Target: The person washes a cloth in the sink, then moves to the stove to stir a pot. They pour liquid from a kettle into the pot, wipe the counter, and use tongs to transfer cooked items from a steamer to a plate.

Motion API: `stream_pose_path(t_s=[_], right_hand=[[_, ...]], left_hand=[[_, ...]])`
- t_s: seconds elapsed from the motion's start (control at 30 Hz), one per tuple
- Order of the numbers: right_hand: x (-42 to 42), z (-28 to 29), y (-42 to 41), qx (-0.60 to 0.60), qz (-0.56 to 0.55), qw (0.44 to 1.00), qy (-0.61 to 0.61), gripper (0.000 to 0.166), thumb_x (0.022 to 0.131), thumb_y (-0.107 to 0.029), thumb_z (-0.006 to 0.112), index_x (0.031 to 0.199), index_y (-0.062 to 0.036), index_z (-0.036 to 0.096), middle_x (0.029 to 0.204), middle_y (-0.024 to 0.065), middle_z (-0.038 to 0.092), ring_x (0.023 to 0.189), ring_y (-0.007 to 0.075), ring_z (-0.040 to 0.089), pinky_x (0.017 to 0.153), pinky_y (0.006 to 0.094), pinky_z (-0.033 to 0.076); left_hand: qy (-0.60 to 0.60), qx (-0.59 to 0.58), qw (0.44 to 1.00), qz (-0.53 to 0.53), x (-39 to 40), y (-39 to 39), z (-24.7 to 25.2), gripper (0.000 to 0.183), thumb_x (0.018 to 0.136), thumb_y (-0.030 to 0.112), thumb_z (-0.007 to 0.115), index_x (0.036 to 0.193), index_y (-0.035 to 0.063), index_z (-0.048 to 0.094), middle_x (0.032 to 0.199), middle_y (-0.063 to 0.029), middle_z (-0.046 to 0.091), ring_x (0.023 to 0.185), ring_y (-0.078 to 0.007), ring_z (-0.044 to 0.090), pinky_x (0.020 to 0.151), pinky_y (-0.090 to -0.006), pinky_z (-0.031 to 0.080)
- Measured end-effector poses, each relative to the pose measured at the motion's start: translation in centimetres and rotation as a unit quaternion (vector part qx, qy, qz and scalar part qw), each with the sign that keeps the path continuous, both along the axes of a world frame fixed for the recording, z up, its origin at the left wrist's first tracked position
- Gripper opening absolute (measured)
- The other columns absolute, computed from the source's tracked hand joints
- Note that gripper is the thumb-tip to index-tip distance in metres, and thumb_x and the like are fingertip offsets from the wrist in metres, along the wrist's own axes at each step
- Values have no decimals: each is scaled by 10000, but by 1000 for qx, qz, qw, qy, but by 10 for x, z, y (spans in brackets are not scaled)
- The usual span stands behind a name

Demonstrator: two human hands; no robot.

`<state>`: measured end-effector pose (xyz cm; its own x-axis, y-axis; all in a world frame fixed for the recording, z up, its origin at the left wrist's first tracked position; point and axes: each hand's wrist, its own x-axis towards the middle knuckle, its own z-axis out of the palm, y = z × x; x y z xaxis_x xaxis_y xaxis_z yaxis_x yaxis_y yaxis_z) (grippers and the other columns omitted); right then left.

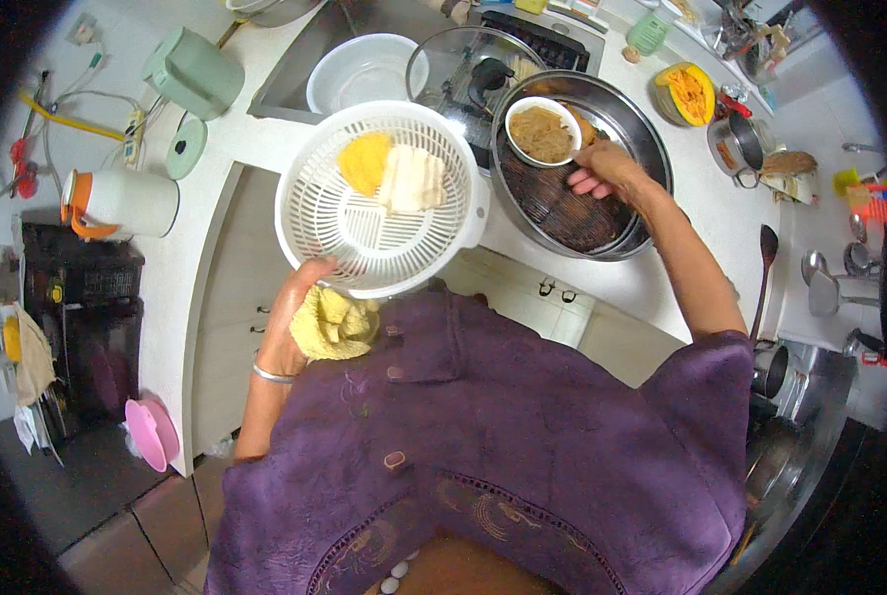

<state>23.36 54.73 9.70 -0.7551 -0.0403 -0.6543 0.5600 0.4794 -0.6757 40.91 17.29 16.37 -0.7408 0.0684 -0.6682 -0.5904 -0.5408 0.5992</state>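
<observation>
My left hand [295, 309] grips the near rim of a white plastic colander [373, 253], with a crumpled yellow cloth [332, 327] in the same hand. Inside the colander lie a yellow lump of food [364, 162] and a ridged white block of food [412, 178]. To the right, a round metal steamer pot [655, 160] stands uncovered, with a dark perforated tray or liner [562, 201] in it. Over its far left part is a small white bowl [556, 161] of brownish shredded food. My right hand [609, 171] pinches the bowl's rim. An orange-brown food piece [581, 126] shows behind it.
A glass lid [443, 52] with a black knob lies behind the pot. A white basin [362, 71] sits in the sink. On the counter are a cut pumpkin [684, 94], a small saucepan [734, 145], a green kettle [198, 74] and a white jug [127, 202].
</observation>
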Motion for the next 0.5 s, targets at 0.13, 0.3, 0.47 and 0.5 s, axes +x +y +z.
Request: stream_pose_path(t_s=[0.13, 0.3, 0.47, 0.5], right_hand=[[1, -20, -12, -174, -118, 976, -52, 325, 864, -165, 419, 1126, 21, 370, 798, 187, 606, 663, 239, 630, 471, 297, 524], [1, -35, -20, -252, -221, 940, -63, 336, 838, -91, 441, 1132, 44, 351, 889, 267, 561, 680, 296, 625, 568, 360, 557], [28, -8, -17, -150, -268, 951, 41, 259, 791, -20, 435, 1046, 23, 451, 835, 103, 532, 656, 180, 581, 528, 274, 528], [40, 4, -18, -128, -283, 947, 78, 252, 778, -5, 434, 1026, 15, 473, 831, 71, 513, 629, 141, 556, 500, 235, 501]], left_hand=[[5, 16, 1000, 21, -9, -2, -2, 373, 769, 131, 512, 1089, -40, 425, 950, -159, 556, 788, -262, 590, 676, -363, 517], [32, 35, 999, 12, -11, -8, -8, 365, 780, 134, 504, 1091, -42, 427, 947, -159, 560, 777, -254, 592, 666, -350, 519], [36, 19, 999, -11, -14, -13, -10, 336, 785, 174, 511, 1044, -34, 458, 914, -147, 570, 765, -242, 591, 676, -348, 511], [35, 26, 999, -24, -14, -11, -12, 338, 780, 204, 525, 1029, -18, 472, 913, -134, 574, 774, -240, 584, 692, -356, 499]])
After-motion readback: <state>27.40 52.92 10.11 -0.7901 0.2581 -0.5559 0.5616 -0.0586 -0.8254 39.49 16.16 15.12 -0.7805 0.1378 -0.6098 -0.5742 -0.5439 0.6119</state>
